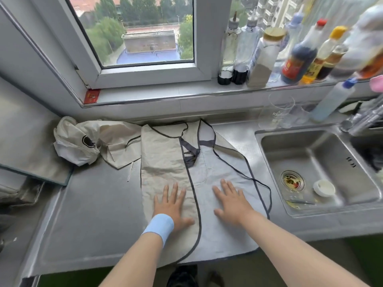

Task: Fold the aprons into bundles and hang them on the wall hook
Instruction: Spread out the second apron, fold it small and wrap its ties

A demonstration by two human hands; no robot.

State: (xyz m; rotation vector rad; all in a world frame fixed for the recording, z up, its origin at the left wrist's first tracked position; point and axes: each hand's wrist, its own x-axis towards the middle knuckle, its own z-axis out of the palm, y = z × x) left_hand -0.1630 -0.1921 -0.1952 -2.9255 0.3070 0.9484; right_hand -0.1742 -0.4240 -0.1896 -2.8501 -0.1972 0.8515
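Observation:
A beige and pale grey apron (165,158) with dark trim lies spread on the steel counter (93,214), its left half folded over the middle. Its dark straps (255,177) trail to the right, toward the sink. My left hand (172,206), with a blue wristband, presses flat on the folded beige half. My right hand (232,201) lies flat on the grey half, fingers spread. A second apron (83,141) sits crumpled at the back left of the counter. No wall hook is in view.
A steel sink (319,168) with a small white cup is on the right. Two glasses (277,112) stand behind it. Sauce bottles (298,56) line the windowsill. A board (33,141) leans at the left. The apron's lower hem hangs over the counter's front edge.

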